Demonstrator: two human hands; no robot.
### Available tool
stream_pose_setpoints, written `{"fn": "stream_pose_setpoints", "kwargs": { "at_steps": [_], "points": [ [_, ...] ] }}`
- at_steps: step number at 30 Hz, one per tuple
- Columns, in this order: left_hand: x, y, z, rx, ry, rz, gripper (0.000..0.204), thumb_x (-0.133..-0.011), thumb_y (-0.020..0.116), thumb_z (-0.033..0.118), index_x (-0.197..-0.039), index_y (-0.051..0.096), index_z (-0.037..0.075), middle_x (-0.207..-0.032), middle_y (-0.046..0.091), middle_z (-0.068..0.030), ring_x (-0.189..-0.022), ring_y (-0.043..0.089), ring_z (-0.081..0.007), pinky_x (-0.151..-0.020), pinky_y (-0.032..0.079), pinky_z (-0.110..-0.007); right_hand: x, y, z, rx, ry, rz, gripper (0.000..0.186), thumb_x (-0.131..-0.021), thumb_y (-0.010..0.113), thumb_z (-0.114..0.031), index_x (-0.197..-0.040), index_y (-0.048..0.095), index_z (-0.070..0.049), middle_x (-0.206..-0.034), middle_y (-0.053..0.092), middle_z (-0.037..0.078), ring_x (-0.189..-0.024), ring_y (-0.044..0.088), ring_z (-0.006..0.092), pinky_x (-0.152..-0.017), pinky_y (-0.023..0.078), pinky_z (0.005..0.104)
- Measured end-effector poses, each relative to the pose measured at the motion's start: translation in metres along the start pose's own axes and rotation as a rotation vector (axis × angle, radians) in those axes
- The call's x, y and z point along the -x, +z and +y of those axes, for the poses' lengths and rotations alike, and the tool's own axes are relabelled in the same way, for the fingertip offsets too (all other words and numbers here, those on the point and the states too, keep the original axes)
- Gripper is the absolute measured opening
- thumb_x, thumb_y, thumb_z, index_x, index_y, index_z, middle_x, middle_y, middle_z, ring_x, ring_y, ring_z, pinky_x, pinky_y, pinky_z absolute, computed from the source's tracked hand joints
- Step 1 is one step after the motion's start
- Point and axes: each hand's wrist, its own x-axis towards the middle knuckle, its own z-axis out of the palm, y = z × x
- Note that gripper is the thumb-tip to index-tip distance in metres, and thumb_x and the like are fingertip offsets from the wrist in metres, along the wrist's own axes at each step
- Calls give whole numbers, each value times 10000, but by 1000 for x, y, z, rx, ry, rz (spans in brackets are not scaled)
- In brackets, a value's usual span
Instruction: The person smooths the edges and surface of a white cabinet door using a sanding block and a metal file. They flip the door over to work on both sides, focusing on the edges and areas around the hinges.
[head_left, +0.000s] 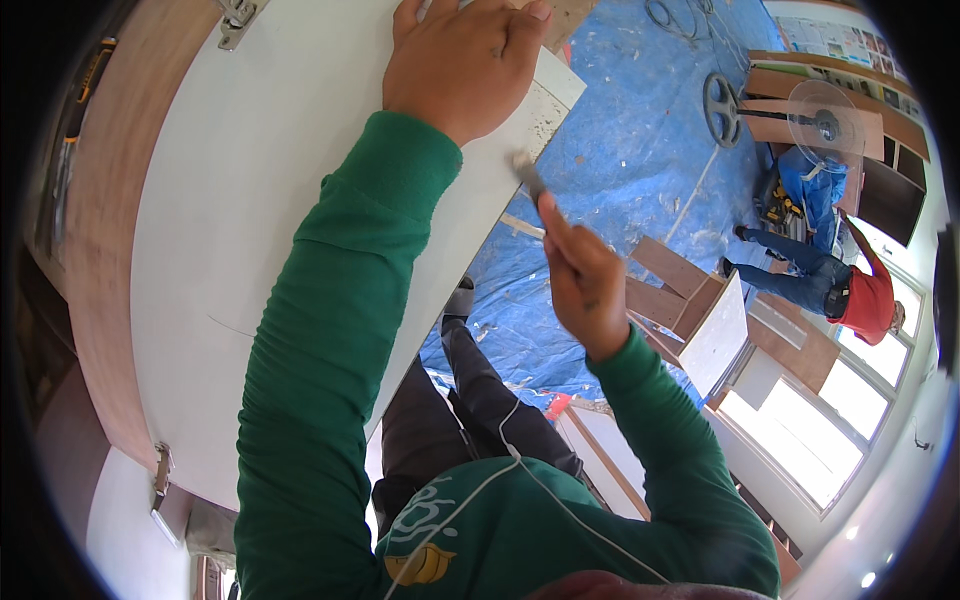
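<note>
A large white panel door [290, 180] with a curved look lies under my arms, with metal hinges along its left side. My left hand [465, 65] rests palm-down on it near the far right corner, thumb apart; its fingertips run up to the frame's top edge. Beside the panel's right edge, my right hand [585, 275] is closed around a slim scraper-like tool [531, 180], its grey end and pale tip touching or almost touching that edge. Its exact kind is hard to make out. Dark specks mark a pale edge strip [545, 115] at the corner.
A blue tarp [620, 130] covers the floor. To the right stand brown cabinet pieces [690, 300], a fan [825, 122] and another person in a red shirt [868, 300]. Left of the panel lie tools with yellow-black handles [90, 85]. A white cable [515, 450] hangs over my chest.
</note>
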Motion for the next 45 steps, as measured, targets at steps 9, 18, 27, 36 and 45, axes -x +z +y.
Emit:
{"fn": "stream_pose_setpoints", "kwargs": {
  "at_steps": [9,18,27,36,45],
  "points": [
    [-2,0,2,-16,8,7,469,-1129,386,359,-985,699,41,-1103,719,-142,-1262,579,-373,-1153,327,-616,-27,5,4,39,27,89,491,-975,622,71,-1434,656,-100,-729,560,141,-635,529,185,-637,477,330],
    [-1,4,2,-24,18,18,451,-1126,395,349,-967,692,49,-1088,719,-128,-1254,585,-366,-1136,339,-601,-48,4,16,79,-4,159,478,-981,632,44,-1444,644,-76,-709,529,146,-632,510,200,-640,481,341],
    [-4,3,5,4,12,11,443,-1122,406,351,-961,692,54,-1066,716,-138,-1237,592,-364,-1138,340,-601,-54,3,21,57,-51,152,560,-944,616,105,-1462,637,-107,-722,557,131,-632,540,192,-645,501,323],
    [-3,4,4,4,0,20,446,-1120,408,356,-983,699,47,-1095,720,-151,-1251,589,-364,-1142,338,-611,-65,-1,27,24,-1,189,515,-960,619,90,-1445,645,-81,-732,562,134,-651,544,188,-655,486,312],
    [-2,6,3,-7,4,32,457,-1122,401,362,-1006,709,45,-1103,724,-147,-1259,588,-364,-1148,333,-620,-62,0,16,-63,59,143,503,-980,615,54,-1457,640,-106,-734,542,130,-642,554,204,-626,461,321]
  ]
}}
